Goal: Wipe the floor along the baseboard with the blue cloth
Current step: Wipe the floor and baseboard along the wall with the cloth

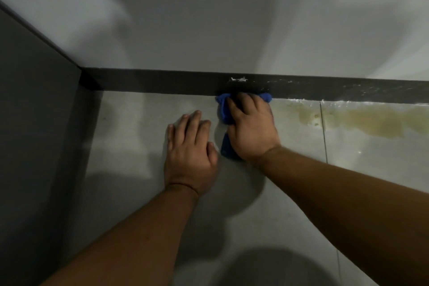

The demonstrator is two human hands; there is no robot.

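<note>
My right hand presses the blue cloth flat on the grey tiled floor, its fingertips right against the dark baseboard. Most of the cloth is hidden under the hand; blue edges stick out at the left, near the wrist and by the fingertips. Palm down on the floor just left of the cloth lies my left hand, fingers spread, holding nothing.
A yellowish-brown stain runs along the floor at the baseboard to the right of the cloth. White specks mark the baseboard above it. A dark vertical panel closes off the left side, meeting the baseboard in a corner.
</note>
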